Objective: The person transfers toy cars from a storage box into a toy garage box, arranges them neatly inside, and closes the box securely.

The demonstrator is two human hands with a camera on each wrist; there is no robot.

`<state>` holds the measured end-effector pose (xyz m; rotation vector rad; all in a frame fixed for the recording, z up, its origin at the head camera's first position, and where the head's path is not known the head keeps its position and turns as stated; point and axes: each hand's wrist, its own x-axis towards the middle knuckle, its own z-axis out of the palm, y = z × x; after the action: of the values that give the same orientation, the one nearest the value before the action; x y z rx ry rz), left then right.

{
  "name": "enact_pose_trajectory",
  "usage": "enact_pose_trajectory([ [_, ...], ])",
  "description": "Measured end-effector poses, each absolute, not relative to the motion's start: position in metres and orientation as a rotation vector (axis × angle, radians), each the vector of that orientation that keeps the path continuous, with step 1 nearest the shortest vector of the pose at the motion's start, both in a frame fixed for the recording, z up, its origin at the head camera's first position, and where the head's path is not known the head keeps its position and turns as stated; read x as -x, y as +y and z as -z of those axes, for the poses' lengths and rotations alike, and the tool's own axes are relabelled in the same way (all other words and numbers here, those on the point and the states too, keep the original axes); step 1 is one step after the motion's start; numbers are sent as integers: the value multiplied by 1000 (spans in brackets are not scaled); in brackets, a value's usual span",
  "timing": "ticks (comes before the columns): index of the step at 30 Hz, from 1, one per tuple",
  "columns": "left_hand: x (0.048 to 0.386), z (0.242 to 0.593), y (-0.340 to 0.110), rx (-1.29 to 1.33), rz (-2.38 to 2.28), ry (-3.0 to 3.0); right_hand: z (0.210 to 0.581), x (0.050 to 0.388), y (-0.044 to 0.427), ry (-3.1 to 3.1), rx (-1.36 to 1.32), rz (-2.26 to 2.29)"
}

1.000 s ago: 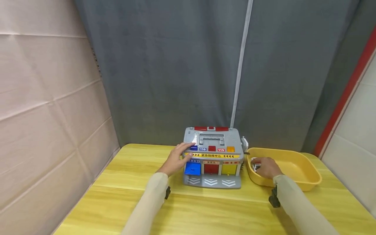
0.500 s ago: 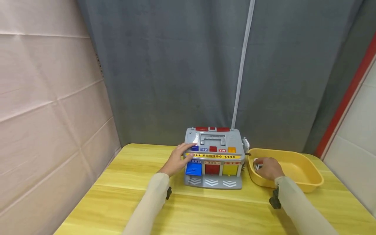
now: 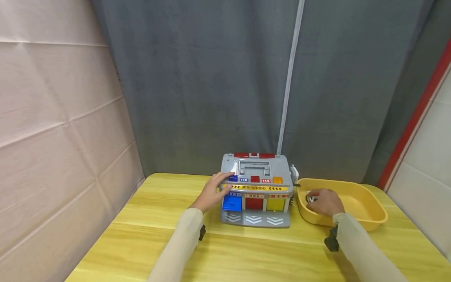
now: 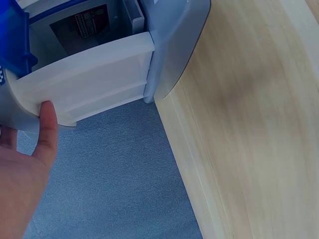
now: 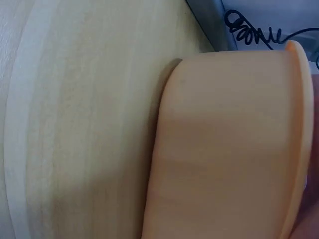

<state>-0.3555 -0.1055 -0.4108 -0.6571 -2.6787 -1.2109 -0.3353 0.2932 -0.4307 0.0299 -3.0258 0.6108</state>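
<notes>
A grey toy emergency station (image 3: 253,219) with blue, red and yellow doors stands on the table. The blue door (image 3: 231,203) is swung outward; the red and yellow ones are down. My left hand (image 3: 210,192) rests on the station's left top corner, fingers extended near the blue button. In the left wrist view, a fingertip (image 4: 48,115) touches the edge of the white side wall (image 4: 99,74). Inside the yellow bin (image 3: 373,203), my right hand (image 3: 325,202) pinches a small white toy car (image 3: 312,199), mostly covered by the fingers. The bin's wall (image 5: 224,144) hides that grip in the right wrist view.
The bin stands just right of the station. A white piece (image 3: 294,172) hangs on the station's right side, with a coiled black cord (image 5: 249,31) there. A grey curtain (image 3: 211,86) closes off the back of the wooden table (image 3: 246,250).
My right hand has shifted slightly to the right inside the bin, with the toy car at its fingers. The left hand stays in place on the station.
</notes>
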Motion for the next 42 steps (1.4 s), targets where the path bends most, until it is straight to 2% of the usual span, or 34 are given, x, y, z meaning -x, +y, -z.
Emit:
enact_pose_trajectory([
  [27, 356, 417, -108, 606, 1232, -2686, 398, 314, 282, -2987, 29, -663],
  [42, 357, 416, -104, 642, 1212, -2661, 382, 293, 289, -2947, -65, -621],
])
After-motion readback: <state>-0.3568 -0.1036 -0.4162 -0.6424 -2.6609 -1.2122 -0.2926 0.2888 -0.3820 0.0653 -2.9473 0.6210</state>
